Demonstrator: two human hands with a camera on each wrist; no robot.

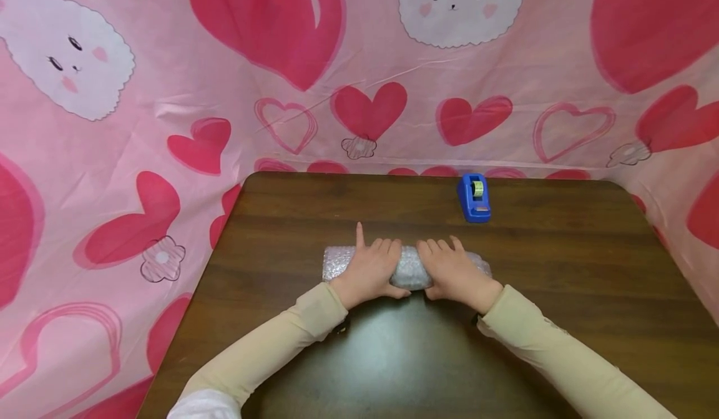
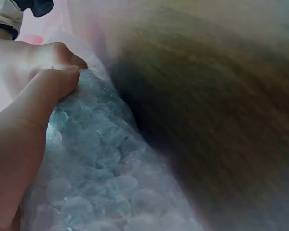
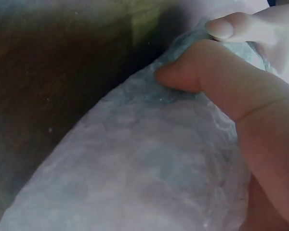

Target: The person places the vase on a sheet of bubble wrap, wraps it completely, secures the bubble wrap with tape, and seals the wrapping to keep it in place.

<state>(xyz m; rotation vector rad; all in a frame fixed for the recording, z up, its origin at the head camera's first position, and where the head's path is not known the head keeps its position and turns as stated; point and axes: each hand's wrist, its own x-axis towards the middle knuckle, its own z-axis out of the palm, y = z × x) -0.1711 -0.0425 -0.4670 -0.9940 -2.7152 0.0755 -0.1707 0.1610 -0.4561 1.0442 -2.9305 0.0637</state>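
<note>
A roll of clear bubble wrap (image 1: 411, 270) lies crosswise on the brown wooden table. Whether anything is inside it cannot be told. My left hand (image 1: 371, 270) grips it left of its middle, fingers over the top, thumb on the near side and one finger pointing away from the roll. On the right half, my right hand (image 1: 454, 272) holds it in a similar way, close to the left one but apart from it. Both wrist views show a thumb pressed against the bubble wrap (image 2: 101, 159), and the bubbled surface (image 3: 149, 154) fills much of each.
A blue tape dispenser (image 1: 474, 199) with a roll of tape stands toward the back of the table (image 1: 562, 250), right of the hands. Pink cloth (image 1: 421, 69) printed with hearts hangs behind the table and along its sides.
</note>
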